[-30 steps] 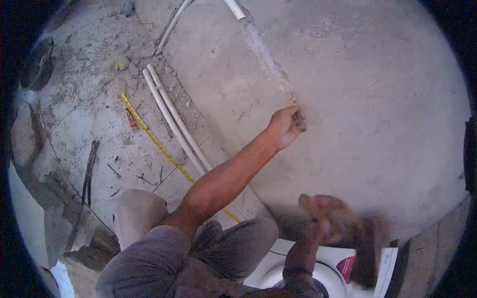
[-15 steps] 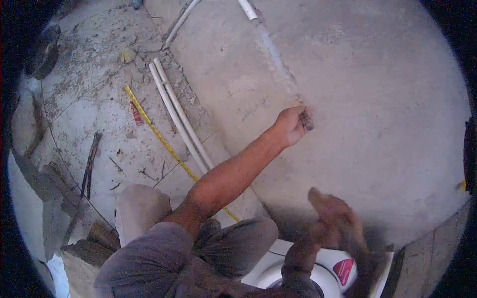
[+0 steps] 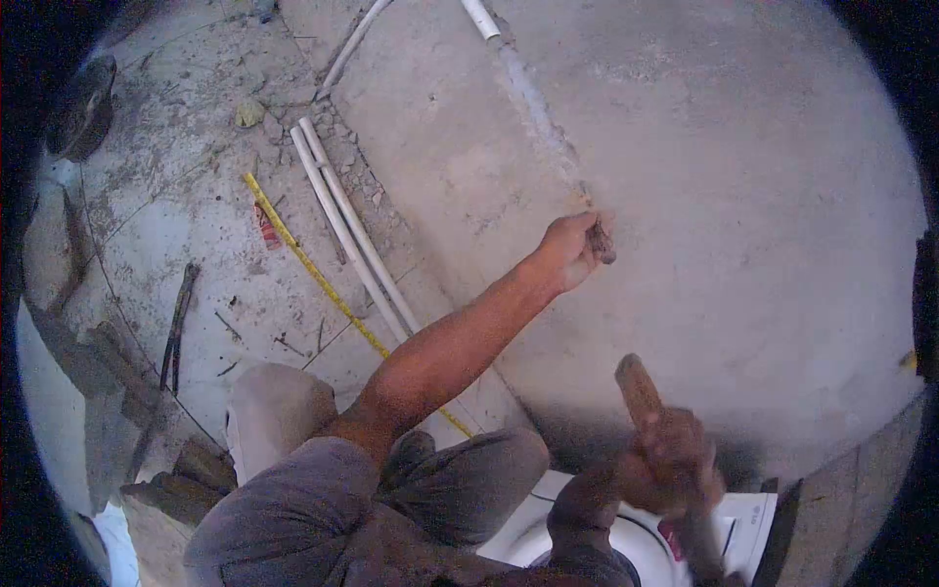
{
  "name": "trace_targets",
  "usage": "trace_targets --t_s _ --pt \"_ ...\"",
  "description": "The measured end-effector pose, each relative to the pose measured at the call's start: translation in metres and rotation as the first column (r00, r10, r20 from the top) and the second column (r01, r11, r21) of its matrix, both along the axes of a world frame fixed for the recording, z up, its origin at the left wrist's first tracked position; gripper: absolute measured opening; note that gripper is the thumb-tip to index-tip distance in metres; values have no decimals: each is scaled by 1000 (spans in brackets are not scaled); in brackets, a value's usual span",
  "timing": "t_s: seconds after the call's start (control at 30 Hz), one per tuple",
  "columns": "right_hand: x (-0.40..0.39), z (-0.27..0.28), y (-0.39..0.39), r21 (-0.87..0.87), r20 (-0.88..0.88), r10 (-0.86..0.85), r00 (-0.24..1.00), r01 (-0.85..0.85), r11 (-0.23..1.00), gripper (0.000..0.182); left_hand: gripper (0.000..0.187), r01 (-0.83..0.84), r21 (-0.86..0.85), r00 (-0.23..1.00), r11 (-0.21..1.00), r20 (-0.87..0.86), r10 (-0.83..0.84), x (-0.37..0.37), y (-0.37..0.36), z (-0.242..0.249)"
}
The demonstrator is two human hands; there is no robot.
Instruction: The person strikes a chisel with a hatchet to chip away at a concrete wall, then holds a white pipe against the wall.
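My left hand point(image 3: 569, 252) is closed around a short dark chisel point(image 3: 603, 243), pressed up against the grey plastered wall point(image 3: 743, 245). The chisel's blunt end sticks out of my fist; its tip is hidden. Just above it runs a narrow chipped groove point(image 3: 533, 98) in the wall. Lower right, my right hand point(image 3: 675, 452) grips a hammer by its wooden handle point(image 3: 639, 384), whose butt end points up and left. The rest of the hammer is blurred and partly hidden by the arm.
Two white pipes point(image 3: 347, 225) and a yellow measuring tape point(image 3: 313, 266) lie on the dusty floor, with rubble point(image 3: 362, 166) along the wall. A white pipe point(image 3: 479, 18) sits above the groove. Dark tongs-like metal point(image 3: 176, 328), a black bowl point(image 3: 86, 108) and a white appliance point(image 3: 748, 514) surround me.
My right hand has shifted slightly down and right with the hammer, and its handle shows more clearly. My left hand keeps the chisel at about the same spot on the wall.
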State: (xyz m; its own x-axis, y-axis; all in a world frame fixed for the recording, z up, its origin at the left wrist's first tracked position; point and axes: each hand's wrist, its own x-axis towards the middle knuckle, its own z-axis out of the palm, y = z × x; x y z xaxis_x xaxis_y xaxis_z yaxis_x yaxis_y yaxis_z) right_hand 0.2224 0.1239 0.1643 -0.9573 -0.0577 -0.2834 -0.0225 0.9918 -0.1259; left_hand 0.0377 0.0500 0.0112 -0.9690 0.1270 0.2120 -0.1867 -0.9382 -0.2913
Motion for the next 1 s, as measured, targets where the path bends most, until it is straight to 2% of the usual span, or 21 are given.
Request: trace_targets --t_s 0.03,0.07,0.13,0.2,0.23,0.27,0.3,0.37,0.4,0.43,0.47,0.5,0.53,0.6,0.67,0.7,0.77,0.87,0.9,0.97,1.0 --pt "-2 -10 1 161 -53 27 998 -18 987 26 14 9 24 1000 1000 20 -9 0 0 0" --pt "-13 -34 20 288 -249 190 950 -114 951 24 14 9 27 1000 1000 18 -9 -1 -1 0" --pt "-64 -103 66 579 -488 607 627 -288 763 21 17 12 2 999 1000 38 -12 -6 4 -2" --pt "-82 -135 96 674 -539 737 408 -317 667 18 22 2 -85 999 996 44 2 3 10 -4" --pt "-68 -107 54 387 -671 590 450 -466 796 18 27 -36 -153 997 988 60 46 -2 3 -3" --pt "-47 -90 44 18 -527 175 832 -195 981 25 27 -35 -153 996 988 76 47 -2 -3 -5" --pt "-32 -68 54 -181 -413 85 907 -173 968 25 26 -18 -128 998 992 57 25 2 0 -5" --pt "-21 -32 42 -377 -300 5 954 -123 918 25 25 0 -108 1000 994 20 2 2 0 -1" --pt "-23 -22 9 -168 -234 -225 946 189 968 25 23 6 -97 1000 995 30 -3 2 -3 1" --pt "-22 -29 11 -87 -247 -142 959 124 988 25 21 10 -86 999 996 43 -6 1 -5 0" --pt "-35 -56 33 40 -383 101 918 -93 995 24 21 18 -90 999 996 38 -15 0 -7 0" --pt "-56 -92 56 191 -530 378 759 -327 926 24 20 5 -60 999 998 53 -2 -3 -7 -1" --pt "-79 -118 64 191 -551 451 702 -420 887 24 20 6 -35 998 999 63 -4 -6 -1 -1" --pt "-94 -150 76 69 -463 334 821 -343 937 25 19 -187 -424 981 886 -43 187 -15 6 -22" --pt "-94 -157 80 40 -455 244 856 -254 966 29 17 23 -199 1000 980 -1 -24 -18 8 -33" --pt "-84 -157 77 -195 -577 167 800 -333 922 25 16 -33 -241 999 970 23 39 -17 6 -30" --pt "-58 -159 74 -425 -684 -29 729 -367 828 22 17 -77 -392 991 917 70 113 -7 11 -31" --pt "-51 -157 82 -376 -740 24 672 -443 814 20 20 -112 -628 983 770 42 177 2 31 -27" --pt "-54 -166 89 -523 -625 -75 777 -345 779 19 22 -168 -735 962 657 24 272 5 27 -29" --pt "-59 -177 88 -786 -321 -261 910 -102 610 19 23 -145 -819 972 555 -13 234 8 37 -36" --pt "-60 -177 92 -875 -137 -340 930 48 482 19 23 -145 -791 967 594 12 253 13 38 -31"
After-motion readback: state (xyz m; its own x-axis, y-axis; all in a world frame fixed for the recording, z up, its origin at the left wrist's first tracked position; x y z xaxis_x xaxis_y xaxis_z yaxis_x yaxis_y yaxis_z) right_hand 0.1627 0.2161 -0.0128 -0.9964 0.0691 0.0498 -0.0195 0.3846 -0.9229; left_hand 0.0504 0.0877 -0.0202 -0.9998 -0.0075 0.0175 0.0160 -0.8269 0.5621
